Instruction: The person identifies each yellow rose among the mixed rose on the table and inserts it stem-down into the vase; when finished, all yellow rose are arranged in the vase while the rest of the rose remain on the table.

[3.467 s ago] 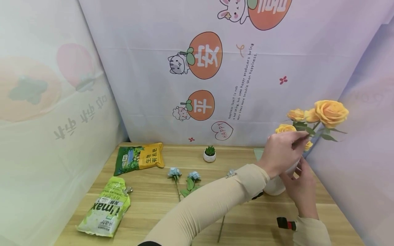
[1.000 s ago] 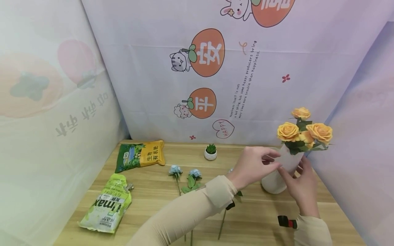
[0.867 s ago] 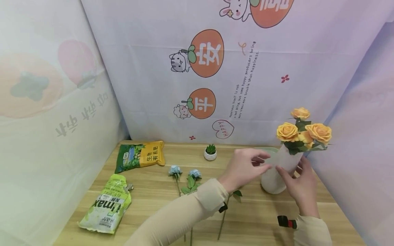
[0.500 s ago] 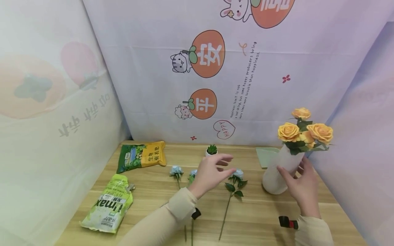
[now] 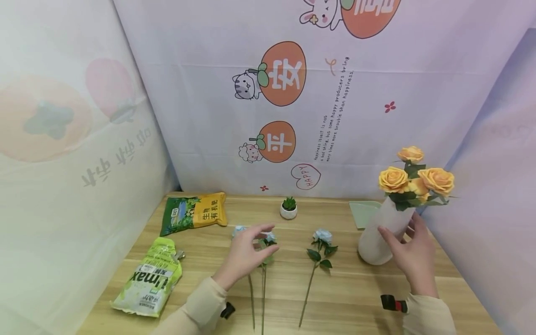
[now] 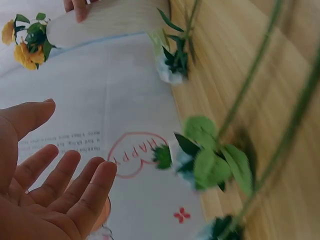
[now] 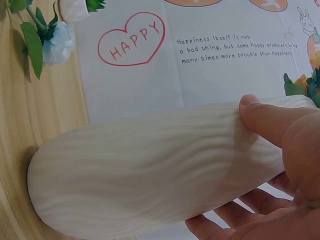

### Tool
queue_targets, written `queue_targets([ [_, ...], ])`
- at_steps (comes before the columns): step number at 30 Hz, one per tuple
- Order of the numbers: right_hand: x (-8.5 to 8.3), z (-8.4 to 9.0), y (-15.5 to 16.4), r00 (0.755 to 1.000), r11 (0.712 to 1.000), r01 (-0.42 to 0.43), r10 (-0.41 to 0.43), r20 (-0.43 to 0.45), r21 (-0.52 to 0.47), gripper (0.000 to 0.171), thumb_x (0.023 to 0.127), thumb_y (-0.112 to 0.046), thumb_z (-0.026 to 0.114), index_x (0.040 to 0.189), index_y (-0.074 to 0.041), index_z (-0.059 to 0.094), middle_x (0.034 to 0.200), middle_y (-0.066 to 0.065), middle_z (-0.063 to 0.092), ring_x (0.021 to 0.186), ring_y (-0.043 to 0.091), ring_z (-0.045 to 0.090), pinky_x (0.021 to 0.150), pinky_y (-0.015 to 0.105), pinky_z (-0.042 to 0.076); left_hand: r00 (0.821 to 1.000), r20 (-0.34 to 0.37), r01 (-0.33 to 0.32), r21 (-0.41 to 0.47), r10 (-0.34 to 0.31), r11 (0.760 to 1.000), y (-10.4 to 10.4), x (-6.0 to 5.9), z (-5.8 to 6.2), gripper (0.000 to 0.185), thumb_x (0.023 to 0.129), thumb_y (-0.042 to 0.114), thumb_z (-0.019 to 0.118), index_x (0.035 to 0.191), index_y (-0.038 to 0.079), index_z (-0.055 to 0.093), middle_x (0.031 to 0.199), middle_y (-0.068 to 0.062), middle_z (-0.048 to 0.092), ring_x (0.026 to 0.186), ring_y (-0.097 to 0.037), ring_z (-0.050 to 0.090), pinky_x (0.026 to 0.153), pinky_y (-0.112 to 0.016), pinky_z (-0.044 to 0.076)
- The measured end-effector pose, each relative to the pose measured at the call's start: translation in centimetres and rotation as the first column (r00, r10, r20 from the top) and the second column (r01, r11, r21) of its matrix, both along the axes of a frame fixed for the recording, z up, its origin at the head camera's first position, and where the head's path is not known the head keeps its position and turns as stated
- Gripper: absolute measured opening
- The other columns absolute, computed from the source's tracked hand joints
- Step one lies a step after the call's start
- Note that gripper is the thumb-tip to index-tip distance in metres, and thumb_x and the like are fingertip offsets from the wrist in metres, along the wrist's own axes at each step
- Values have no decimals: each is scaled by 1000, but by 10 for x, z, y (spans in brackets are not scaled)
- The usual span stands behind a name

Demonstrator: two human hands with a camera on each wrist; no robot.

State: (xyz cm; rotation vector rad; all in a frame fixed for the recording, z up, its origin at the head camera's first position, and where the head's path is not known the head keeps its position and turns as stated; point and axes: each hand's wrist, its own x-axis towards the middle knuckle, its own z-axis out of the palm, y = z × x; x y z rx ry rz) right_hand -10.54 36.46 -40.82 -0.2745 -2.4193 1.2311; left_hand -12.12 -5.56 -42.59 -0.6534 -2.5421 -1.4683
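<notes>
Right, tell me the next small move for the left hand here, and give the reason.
Probably lower the left hand and pinch the stem of the blue flower under its fingers. The hand hovers open over two blue flowers lying on the table, gripping nothing, while the right hand holds the white vase of yellow roses upright, seemingly ready for another stem.

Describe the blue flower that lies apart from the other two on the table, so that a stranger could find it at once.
On the wooden table, look left of the white vase of yellow roses that the right hand holds. One blue flower lies there alone, stem toward the viewer. Unlike the two blue flowers beside the left hand, no hand is near it.
</notes>
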Motion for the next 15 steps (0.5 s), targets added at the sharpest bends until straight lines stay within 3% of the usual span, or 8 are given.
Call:
queue_targets([
  [4, 0, 2, -1, 1000, 1000, -2, 2, -8, 10, 97, 98, -36, 82, 171, -11, 24, 164, 28, 39, 139, 59, 49, 102, 74, 49, 998, -21, -65, -61, 64, 996, -24, 3, -9, 59, 93, 25, 87, 147, 15, 65, 140, -6, 69, 120, -30, 69, 95, -48, 63],
  [9, 1, 1, -1, 1000, 1000, -4, 4, -15, 11, 96, 98, -36, 81, 172, -12, 24, 165, 27, 39, 140, 58, 49, 103, 74, 48, 982, -121, -167, -214, 144, 962, -44, 4, -14, 66, 93, 39, 86, 150, 16, 63, 144, -7, 67, 128, -29, 66, 107, -50, 56],
  [15, 3, -11, -4, 996, 999, -37, 40, -82, 35, 110, 96, -27, 84, 174, -17, 8, 174, 25, 23, 151, 59, 33, 112, 78, 36, 980, -132, -181, -293, 148, 939, -50, 5, -17, 77, 96, 58, 76, 156, 15, 56, 156, -13, 57, 140, -37, 57, 116, -59, 47],
])
